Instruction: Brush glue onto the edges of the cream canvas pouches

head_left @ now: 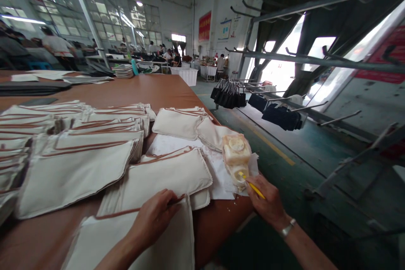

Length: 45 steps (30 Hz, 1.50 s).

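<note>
- Cream piece (172,240), brown-trimmed along its upper edge, lies at the near side of the brown desk (152,86), directly under the left hand (158,215).
- Left hand: fingers partly curled at the trimmed edge, touching it; from where I stand I cannot tell whether they pinch it. Wrist and forearm lie across the piece and hide part of its surface.
- Right hand (267,198): closed around a yellow-handled tool (257,190), its tip inside the cup-like front of a pale container (236,149). A silver-coloured band (287,228) is on that wrist.
- Position: the piece sits to the left of the right hand, well apart from it, with bare desk surface between.
- Container stands near the right edge of the desk, on a white sheet (223,179) marked with small stains.
- Just beyond the left hand, a pile of similar pieces (167,173) stands between it and the farther part of the sheet. A larger stack (76,173) occupies the desk to the left; two further groups lie behind.
- Right of the desk, separate from the work, I note a metal rack (316,63) and a row of black bags (228,95).
</note>
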Each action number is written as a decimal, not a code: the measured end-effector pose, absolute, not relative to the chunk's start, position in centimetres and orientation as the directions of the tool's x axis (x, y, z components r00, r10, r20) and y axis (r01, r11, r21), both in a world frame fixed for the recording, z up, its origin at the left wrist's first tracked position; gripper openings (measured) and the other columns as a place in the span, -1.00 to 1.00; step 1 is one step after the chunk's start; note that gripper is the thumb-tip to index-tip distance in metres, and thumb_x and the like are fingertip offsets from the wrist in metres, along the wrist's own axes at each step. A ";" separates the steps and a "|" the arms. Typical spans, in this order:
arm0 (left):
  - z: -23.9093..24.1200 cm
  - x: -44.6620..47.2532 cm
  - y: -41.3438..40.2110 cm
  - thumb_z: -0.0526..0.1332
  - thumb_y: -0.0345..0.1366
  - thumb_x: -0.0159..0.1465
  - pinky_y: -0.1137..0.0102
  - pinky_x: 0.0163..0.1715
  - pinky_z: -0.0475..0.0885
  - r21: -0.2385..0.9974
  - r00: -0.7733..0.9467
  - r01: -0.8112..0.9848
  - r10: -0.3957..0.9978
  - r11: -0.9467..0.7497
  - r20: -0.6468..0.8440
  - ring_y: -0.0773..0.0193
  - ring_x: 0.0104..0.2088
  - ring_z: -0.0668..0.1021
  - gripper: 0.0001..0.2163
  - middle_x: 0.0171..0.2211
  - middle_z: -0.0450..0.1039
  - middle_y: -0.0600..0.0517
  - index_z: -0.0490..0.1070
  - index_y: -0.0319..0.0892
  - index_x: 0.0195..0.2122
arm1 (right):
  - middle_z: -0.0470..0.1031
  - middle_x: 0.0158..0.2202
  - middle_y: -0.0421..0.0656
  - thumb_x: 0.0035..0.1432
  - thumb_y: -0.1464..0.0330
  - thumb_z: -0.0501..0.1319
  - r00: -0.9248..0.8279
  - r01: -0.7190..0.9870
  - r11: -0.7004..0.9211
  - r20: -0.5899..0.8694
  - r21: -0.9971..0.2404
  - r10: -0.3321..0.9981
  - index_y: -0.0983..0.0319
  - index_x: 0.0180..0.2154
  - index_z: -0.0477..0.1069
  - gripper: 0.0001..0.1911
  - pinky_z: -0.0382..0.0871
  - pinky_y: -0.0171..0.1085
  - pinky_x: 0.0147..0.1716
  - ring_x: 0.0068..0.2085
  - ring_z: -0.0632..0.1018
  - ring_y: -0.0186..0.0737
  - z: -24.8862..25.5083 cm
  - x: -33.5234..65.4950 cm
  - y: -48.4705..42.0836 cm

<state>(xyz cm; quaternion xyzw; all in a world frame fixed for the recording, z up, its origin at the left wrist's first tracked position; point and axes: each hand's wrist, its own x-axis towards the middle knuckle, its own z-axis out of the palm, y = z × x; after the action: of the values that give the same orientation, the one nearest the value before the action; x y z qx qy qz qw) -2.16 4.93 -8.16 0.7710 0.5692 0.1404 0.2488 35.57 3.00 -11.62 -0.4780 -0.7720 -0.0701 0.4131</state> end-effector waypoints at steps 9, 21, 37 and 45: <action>-10.0 -2.4 4.4 0.12 -0.32 0.32 0.38 -0.22 0.28 0.517 0.332 0.821 0.940 -0.244 -0.084 0.18 -0.21 0.53 -0.91 -0.27 0.48 0.03 0.39 -0.13 -0.30 | 0.59 -0.18 0.02 0.32 0.45 0.12 -0.228 0.859 0.457 0.626 -0.231 0.746 0.20 -0.04 0.58 -0.70 0.50 -0.02 -0.07 -0.10 0.59 0.04 -14.1 36.1 5.9; -11.6 -2.9 4.7 0.14 -0.32 0.29 0.39 -0.19 0.26 0.532 0.344 0.806 0.936 -0.258 -0.068 0.20 -0.18 0.52 -0.92 -0.23 0.49 0.04 0.41 -0.11 -0.25 | 0.56 -0.19 -0.02 0.36 0.44 0.11 -0.241 0.820 0.491 0.602 -0.294 0.762 0.22 -0.08 0.53 -0.77 0.46 -0.11 -0.04 -0.12 0.56 -0.06 -12.8 37.4 5.2; -11.7 -2.9 4.2 0.12 -0.28 0.31 0.38 -0.22 0.24 0.532 0.363 0.806 0.926 -0.259 -0.100 0.18 -0.19 0.50 -0.90 -0.24 0.48 0.01 0.39 -0.13 -0.28 | 0.53 -0.25 -0.11 0.37 0.42 0.13 -0.225 0.780 0.534 0.651 -0.326 0.725 0.19 -0.11 0.47 -0.84 0.45 -0.23 -0.20 -0.23 0.55 -0.17 -11.7 36.7 4.9; -11.7 -2.8 4.1 0.11 -0.26 0.33 0.36 -0.21 0.25 0.524 0.366 0.812 0.923 -0.256 -0.117 0.14 -0.17 0.50 -0.88 -0.24 0.47 -0.01 0.38 -0.14 -0.28 | 0.50 -0.27 -0.05 0.35 0.48 0.12 -0.296 0.801 0.553 0.653 -0.227 0.697 0.25 -0.07 0.47 -0.80 0.44 -0.17 -0.16 -0.24 0.54 -0.12 -12.5 35.9 4.4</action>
<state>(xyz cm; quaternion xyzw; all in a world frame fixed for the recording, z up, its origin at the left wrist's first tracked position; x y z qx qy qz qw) -2.84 4.10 -11.74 0.7851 0.5525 0.1072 0.2584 35.87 4.42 -12.50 -0.4671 -0.8018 -0.0716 0.3657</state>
